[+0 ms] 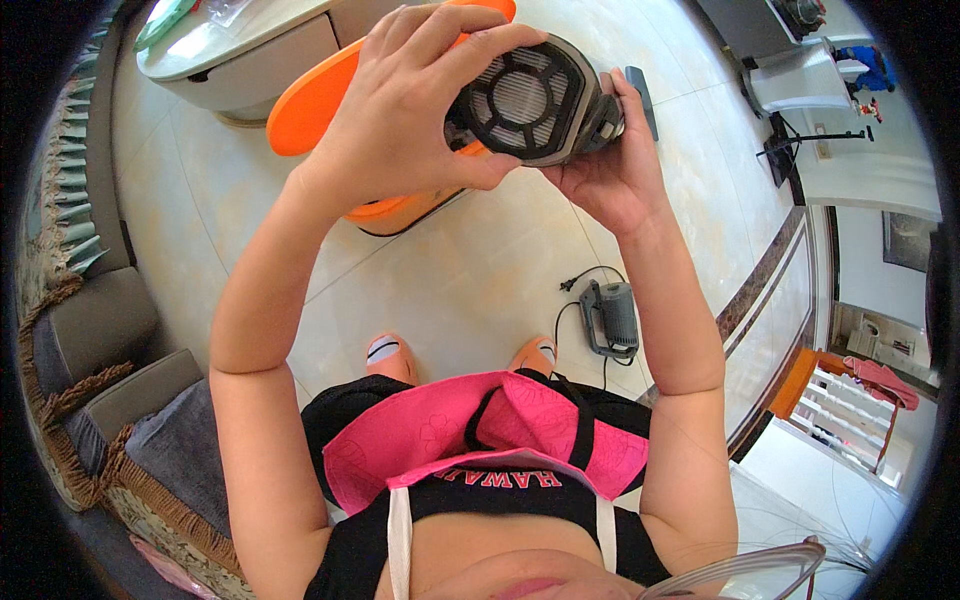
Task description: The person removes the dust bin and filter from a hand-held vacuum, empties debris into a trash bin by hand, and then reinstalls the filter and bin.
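Note:
Out in front of me, both hands hold a vacuum cleaner dust cup, its round pleated filter (519,97) facing up towards me inside a black cage. My left hand (412,105) spans the left side, fingers over the far edge and thumb along the near edge. My right hand (615,172) supports the dust cup from the right and below, near its latch (609,131). Beneath it, partly hidden by my left hand and forearm, is an orange bin (409,214) with an orange oval lid (311,112).
On the tiled floor (450,292) to the right lies a grey vacuum motor unit (619,319) with its cord and plug (568,285). A grey floor nozzle (643,101) shows beyond my right hand. A sofa (112,322) lines the left, and a rounded cabinet (262,64) stands at the far left.

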`<control>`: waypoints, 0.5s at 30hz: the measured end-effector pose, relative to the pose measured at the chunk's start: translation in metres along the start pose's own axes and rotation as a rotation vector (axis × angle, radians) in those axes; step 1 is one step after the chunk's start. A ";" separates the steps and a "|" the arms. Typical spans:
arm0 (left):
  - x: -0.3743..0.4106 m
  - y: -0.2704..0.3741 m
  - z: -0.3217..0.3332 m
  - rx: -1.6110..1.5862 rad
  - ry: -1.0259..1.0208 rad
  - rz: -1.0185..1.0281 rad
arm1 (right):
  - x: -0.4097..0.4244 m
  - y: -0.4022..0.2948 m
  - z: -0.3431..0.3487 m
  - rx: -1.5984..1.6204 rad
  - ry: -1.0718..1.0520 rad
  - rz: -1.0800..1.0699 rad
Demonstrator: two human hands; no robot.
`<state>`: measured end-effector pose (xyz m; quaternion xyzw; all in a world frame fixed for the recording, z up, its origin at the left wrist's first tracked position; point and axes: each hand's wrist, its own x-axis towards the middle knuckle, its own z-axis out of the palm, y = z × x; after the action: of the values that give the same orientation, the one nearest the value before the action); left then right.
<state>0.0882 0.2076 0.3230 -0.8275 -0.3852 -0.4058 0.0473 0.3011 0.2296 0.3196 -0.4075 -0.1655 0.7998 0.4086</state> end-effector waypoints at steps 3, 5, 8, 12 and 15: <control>0.000 -0.003 -0.007 -0.123 -0.060 -0.016 | 0.000 0.000 -0.003 0.008 -0.028 0.004; 0.001 -0.006 -0.006 -0.101 -0.093 -0.007 | -0.001 -0.001 -0.005 0.022 -0.049 0.018; 0.003 -0.003 -0.005 -0.073 -0.109 0.002 | -0.004 -0.004 -0.007 0.026 -0.059 0.019; 0.006 -0.002 0.000 -0.093 -0.097 0.001 | -0.006 -0.005 -0.009 0.036 -0.037 0.010; 0.007 0.002 -0.003 -0.073 -0.228 -0.065 | -0.009 -0.006 -0.007 0.039 0.000 -0.002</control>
<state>0.0900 0.2095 0.3299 -0.8565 -0.3996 -0.3241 -0.0404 0.3127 0.2255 0.3242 -0.3993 -0.1501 0.8023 0.4175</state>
